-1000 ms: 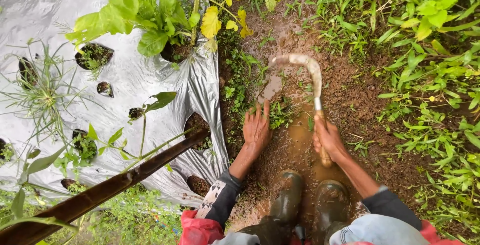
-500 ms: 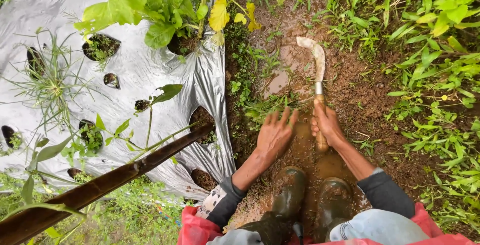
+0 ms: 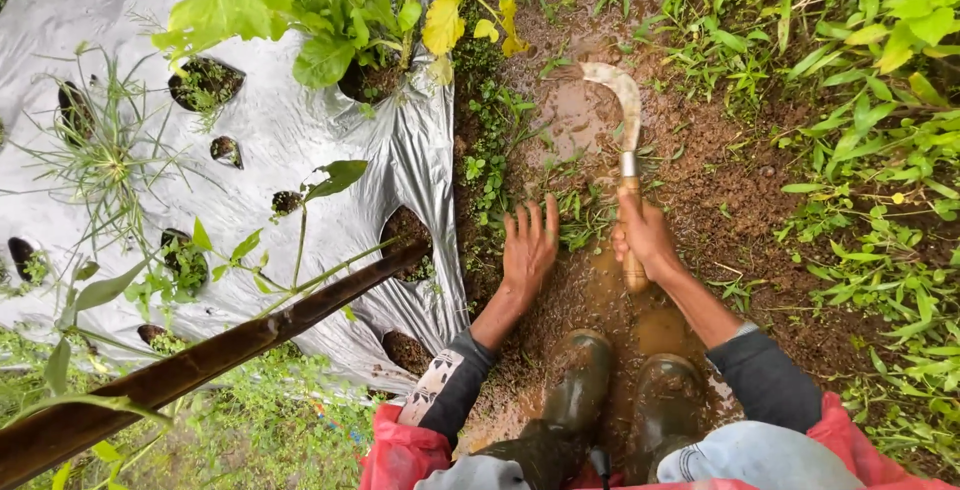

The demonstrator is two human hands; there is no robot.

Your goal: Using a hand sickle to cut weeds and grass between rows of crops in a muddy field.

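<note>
Wet brown soil fills the furrow under you in the head view, with silver plastic mulch covering the raised bed on your left and a thick bank of grass and weeds on your right. Your right hand is clamped around the wooden handle of the sickle, whose curved blade points away from you and rests on the mud just ahead. Your left hand lies flat on the ground with fingers spread apart, holding nothing, beside a small tuft of low weeds. Keep that flat hand well to the side of the blade's path (it sits near the handle now), and draw the edge low along the soil so it catches stems at the base. Room is tight: the mulch edge and its planting holes border the furrow on the left, a dark pole slants across the bed, and your rubber boots stand just behind both hands.
</note>
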